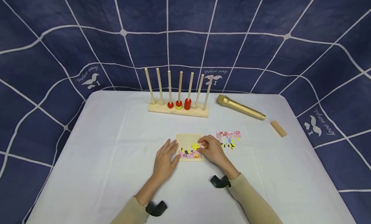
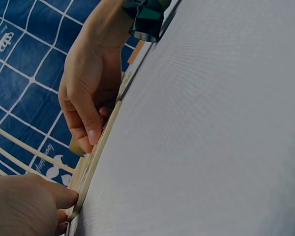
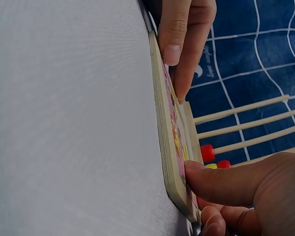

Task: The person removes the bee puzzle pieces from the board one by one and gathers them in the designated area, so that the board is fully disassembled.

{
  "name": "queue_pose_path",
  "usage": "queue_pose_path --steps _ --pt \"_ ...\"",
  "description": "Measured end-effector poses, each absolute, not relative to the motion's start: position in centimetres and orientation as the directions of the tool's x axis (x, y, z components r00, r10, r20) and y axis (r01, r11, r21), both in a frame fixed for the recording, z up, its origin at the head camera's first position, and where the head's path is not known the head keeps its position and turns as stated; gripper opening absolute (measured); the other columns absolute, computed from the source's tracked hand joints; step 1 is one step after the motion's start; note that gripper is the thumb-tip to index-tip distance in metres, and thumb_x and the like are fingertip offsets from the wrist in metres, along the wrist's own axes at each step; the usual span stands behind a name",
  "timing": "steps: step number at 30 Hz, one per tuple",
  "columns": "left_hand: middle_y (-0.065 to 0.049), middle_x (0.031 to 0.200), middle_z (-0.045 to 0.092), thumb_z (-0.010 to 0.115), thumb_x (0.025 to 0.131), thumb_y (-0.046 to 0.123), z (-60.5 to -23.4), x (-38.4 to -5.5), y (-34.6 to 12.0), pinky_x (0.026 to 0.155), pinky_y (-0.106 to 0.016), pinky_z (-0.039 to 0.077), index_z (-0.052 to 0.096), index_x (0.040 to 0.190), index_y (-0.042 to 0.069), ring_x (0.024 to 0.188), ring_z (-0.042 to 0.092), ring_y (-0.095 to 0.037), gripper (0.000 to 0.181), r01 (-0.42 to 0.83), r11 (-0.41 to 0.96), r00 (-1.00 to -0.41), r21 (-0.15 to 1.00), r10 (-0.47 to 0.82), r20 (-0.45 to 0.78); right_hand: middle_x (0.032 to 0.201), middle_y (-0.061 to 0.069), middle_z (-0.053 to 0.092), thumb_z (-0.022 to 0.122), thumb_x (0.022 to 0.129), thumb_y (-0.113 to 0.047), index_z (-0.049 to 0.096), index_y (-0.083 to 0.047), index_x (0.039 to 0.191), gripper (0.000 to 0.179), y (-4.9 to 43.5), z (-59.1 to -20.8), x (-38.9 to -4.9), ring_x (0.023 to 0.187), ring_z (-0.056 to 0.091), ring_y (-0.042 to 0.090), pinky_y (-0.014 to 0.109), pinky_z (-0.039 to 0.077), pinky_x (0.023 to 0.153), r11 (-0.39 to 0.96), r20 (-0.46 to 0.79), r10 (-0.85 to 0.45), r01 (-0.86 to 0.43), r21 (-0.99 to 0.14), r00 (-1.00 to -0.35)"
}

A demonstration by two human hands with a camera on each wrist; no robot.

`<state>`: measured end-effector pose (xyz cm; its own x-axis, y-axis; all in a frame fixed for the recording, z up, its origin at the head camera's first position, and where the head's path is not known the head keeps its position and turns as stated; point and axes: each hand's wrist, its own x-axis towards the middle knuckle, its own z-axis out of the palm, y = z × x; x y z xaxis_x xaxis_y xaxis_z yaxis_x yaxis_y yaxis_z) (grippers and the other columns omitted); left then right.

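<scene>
At the right edge of the wooden tray [image 1: 184,141], the thumb and forefinger of your right hand [image 1: 213,150] are bent toward the puzzle pieces [image 1: 188,155]; whether they pinch one or only press it, I cannot tell. Your left hand [image 1: 164,162] touches the opposite edge, its fingers nearly straight, the thumb apart from them. Between your hands, the tray lies on the white table [image 1: 130,121], its lower part covered with pieces, its upper left bare. Just beyond your right hand lie loose pieces [image 1: 228,135]. Farther away stands a bead rack [image 1: 160,108], with red and yellow beads [image 1: 187,104]. To its right lie a golden microphone [image 1: 242,108] and a small wooden block [image 1: 278,129].
</scene>
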<state>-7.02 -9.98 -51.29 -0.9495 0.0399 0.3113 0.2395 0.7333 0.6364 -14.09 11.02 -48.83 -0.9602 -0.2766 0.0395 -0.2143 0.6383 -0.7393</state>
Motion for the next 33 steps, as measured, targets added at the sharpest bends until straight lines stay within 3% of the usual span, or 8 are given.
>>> queue_pose_path --steps 17,29,33 --pt "-0.013 0.140 0.057 0.073 0.085 0.013 -51.3 -7.1 -10.0 0.111 -0.055 0.035 0.063 0.125 -0.003 0.139 0.042 -0.035 0.044 0.237 0.736 -0.952 0.634 0.045 0.303 0.075 0.002 0.056 0.081 0.075 -0.003 0.061 -0.011 0.089 0.026 11.2 -49.1 -14.2 0.063 0.046 0.009 0.021 0.035 0.058 0.576 0.058 -0.297 -0.227 -0.785 -0.953" --pt "-0.012 0.140 0.057 0.074 0.085 0.014 -51.2 -7.1 -10.0 0.112 -0.053 0.034 0.064 0.125 -0.003 0.140 0.042 -0.034 0.045 0.234 0.743 -0.953 0.627 0.049 0.298 0.080 0.009 0.060 0.068 0.084 0.006 0.065 -0.002 0.091 0.012 11.3 -48.5 -14.7 0.070 0.051 0.011 0.017 0.043 0.061 0.403 -0.011 -0.251 -0.094 -0.910 -0.968" --pt "-0.012 0.140 0.057 0.073 0.085 0.015 -51.2 -7.1 -10.0 0.112 -0.053 0.034 0.064 0.125 -0.003 0.140 0.042 -0.034 0.045 0.232 0.746 -0.954 0.624 0.050 0.295 0.084 0.011 0.060 0.063 0.086 0.008 0.064 0.000 0.096 0.013 11.4 -47.8 -14.7 0.071 0.056 0.014 0.020 0.051 0.063 0.372 -0.057 -0.251 -0.042 -0.927 -0.966"
